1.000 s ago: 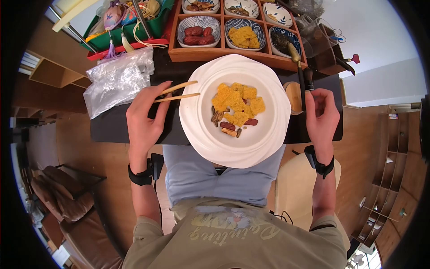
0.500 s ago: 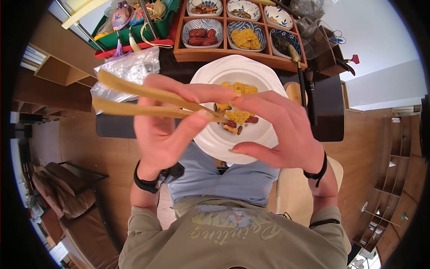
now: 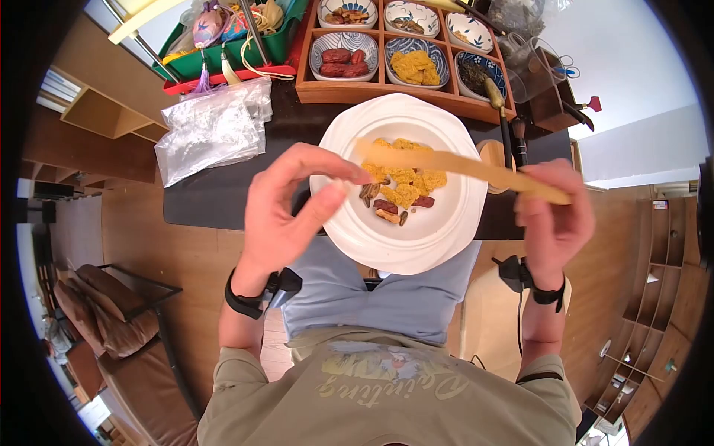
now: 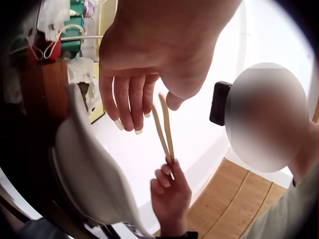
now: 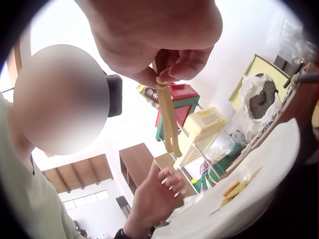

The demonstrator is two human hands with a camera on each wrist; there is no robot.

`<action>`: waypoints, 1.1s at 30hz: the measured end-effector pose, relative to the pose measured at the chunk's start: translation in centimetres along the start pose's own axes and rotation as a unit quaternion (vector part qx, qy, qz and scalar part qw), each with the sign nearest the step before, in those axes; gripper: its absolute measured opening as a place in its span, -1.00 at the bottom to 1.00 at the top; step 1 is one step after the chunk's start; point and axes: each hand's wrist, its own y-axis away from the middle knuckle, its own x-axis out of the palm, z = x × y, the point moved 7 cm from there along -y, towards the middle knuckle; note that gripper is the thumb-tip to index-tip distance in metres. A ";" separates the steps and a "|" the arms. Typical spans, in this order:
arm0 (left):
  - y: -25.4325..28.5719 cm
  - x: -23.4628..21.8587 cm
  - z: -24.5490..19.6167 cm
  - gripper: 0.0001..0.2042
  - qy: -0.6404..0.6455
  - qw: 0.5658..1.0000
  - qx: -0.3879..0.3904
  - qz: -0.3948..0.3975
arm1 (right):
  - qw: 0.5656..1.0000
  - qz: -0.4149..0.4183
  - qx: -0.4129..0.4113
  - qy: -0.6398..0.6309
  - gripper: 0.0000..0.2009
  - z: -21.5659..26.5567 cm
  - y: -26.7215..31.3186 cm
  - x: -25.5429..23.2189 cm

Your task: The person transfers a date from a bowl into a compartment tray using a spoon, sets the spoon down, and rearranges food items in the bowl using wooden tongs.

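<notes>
The right hand (image 3: pixel 552 215) holds the chopsticks (image 3: pixel 461 165) in a clenched grip above the white plate (image 3: pixel 446 230), while the left hand (image 3: pixel 286 215), fingers relaxed and released, hovers at the plate's left rim.

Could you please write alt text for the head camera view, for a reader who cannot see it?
A person's right hand holds a pair of wooden chopsticks across a white plate of yellow crackers, seeds and red dates, while the left hand is open at their far tips. Beyond the plate stands a wooden tray of small bowls.
</notes>
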 end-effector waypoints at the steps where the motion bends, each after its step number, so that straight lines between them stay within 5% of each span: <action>1: 0.0 -0.4 0.6 -0.86 -0.047 0.998 -0.032 0.022 | 0.999 -0.043 0.023 -0.020 -0.77 -0.3 0.2 -1.2; 5: 0.5 -2.5 1.8 -0.92 -0.203 0.977 -0.063 -0.018 | 0.996 -0.057 0.051 -0.042 -0.80 -1.1 0.1 -3.2; 10: -0.1 -5.2 3.4 -0.88 -0.174 0.972 -0.051 -0.151 | 0.999 -0.006 0.032 0.011 -0.81 -0.8 -0.5 -1.3; 15: -0.5 -5.8 5.1 -0.91 -0.170 0.974 -0.054 -0.142 | 0.993 0.046 -0.024 0.106 -0.86 -0.1 -1.7 1.4; 21: -0.6 -5.3 6.8 -0.88 -0.165 0.977 -0.105 -0.088 | 0.970 0.091 0.078 0.210 -0.90 -1.2 -1.7 3.1; 25: -0.6 -4.6 6.9 -0.80 -0.194 0.973 -0.107 -0.061 | 0.977 0.026 0.116 0.178 -0.92 -1.2 -1.1 1.7; 27: -0.5 -4.3 6.4 -0.78 -0.240 0.965 -0.083 -0.063 | 0.989 -0.005 0.141 0.046 -0.92 -1.7 -0.8 2.1; 29: -0.5 -3.9 6.0 -0.78 -0.261 0.961 -0.073 -0.058 | 0.988 0.037 0.136 0.058 -0.90 -3.1 -1.0 2.6; 31: -0.5 -3.8 5.8 -0.78 -0.283 0.955 -0.064 -0.055 | 0.967 0.036 0.253 -0.003 -0.85 -5.1 -0.9 3.4; 33: -0.5 -3.9 5.7 -0.77 -0.285 0.955 -0.064 -0.053 | 0.960 0.054 0.275 -0.003 -0.81 -6.2 -1.1 3.7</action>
